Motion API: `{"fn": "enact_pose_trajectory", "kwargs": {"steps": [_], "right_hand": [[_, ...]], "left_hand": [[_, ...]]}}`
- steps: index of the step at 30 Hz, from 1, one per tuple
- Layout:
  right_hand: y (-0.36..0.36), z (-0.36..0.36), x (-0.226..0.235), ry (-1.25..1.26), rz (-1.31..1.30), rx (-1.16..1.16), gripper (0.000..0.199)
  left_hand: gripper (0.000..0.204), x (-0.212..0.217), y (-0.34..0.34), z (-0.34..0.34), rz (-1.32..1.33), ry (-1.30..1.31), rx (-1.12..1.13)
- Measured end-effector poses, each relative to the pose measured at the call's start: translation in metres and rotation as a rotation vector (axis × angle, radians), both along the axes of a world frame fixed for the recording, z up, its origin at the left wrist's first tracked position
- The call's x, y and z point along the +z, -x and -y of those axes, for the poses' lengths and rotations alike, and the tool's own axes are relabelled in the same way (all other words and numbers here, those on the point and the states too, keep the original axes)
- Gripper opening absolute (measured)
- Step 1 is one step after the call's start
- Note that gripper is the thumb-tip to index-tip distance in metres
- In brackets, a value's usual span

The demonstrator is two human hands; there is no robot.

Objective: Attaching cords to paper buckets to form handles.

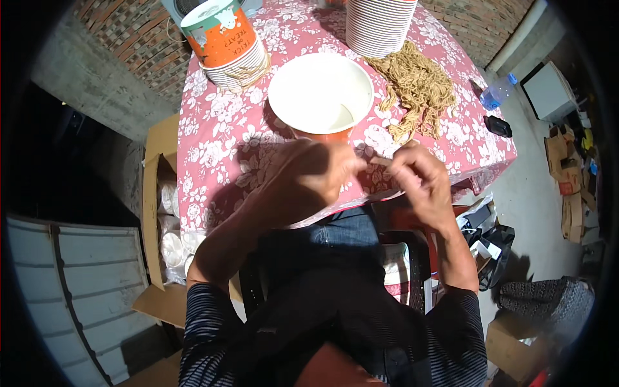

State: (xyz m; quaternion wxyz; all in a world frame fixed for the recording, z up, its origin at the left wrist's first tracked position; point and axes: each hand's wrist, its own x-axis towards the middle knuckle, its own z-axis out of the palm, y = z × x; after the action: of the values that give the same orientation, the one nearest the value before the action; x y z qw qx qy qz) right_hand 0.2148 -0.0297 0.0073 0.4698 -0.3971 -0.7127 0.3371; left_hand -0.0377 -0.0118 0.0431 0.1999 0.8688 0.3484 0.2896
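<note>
both hands — left hand (309, 177) and right hand (416, 174) — pinch a short jute cord (382, 159) taut just before the white paper bucket (320, 93); a slack pinch could drop it — or fray it.

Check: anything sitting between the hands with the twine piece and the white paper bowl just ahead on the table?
Nothing visible. Left hand and right hand pinch a short twine piece; the white bowl sits just beyond, only bare floral tablecloth between.
</note>
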Motion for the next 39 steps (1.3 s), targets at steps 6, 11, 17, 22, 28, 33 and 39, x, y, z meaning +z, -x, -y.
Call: {"fn": "enact_pose_trajectory", "kwargs": {"steps": [6, 11, 17, 22, 28, 33, 39], "right_hand": [[-0.006, -0.026, -0.009, 0.281, -0.351, -0.122, 0.015], [0.011, -0.028, -0.006, 0.294, -0.428, -0.136, 0.016], [0.047, -0.031, 0.010, 0.290, -0.489, -0.087, 0.014], [0.079, -0.039, -0.001, 0.046, -0.312, -0.143, 0.012], [0.090, -0.032, 0.007, -0.075, -0.120, -0.216, 0.010], [0.084, -0.028, 0.003, -0.115, -0.074, -0.256, 0.012], [0.076, -0.022, 0.004, -0.108, 0.012, -0.299, 0.014]], "left_hand": [[0.069, -0.011, -0.037, -0.049, -0.017, -0.505, 0.350], [0.037, 0.008, -0.021, -0.069, -0.127, -0.137, 0.390], [0.037, 0.031, 0.040, -0.055, 0.095, 0.130, 0.309], [0.036, 0.029, 0.054, -0.042, 0.286, 0.327, 0.180], [0.034, 0.030, 0.048, -0.026, 0.169, 0.242, 0.204], [0.030, 0.012, 0.040, -0.025, 0.113, 0.021, 0.173], [0.032, 0.005, 0.029, -0.022, 0.106, -0.055, 0.144]]}}
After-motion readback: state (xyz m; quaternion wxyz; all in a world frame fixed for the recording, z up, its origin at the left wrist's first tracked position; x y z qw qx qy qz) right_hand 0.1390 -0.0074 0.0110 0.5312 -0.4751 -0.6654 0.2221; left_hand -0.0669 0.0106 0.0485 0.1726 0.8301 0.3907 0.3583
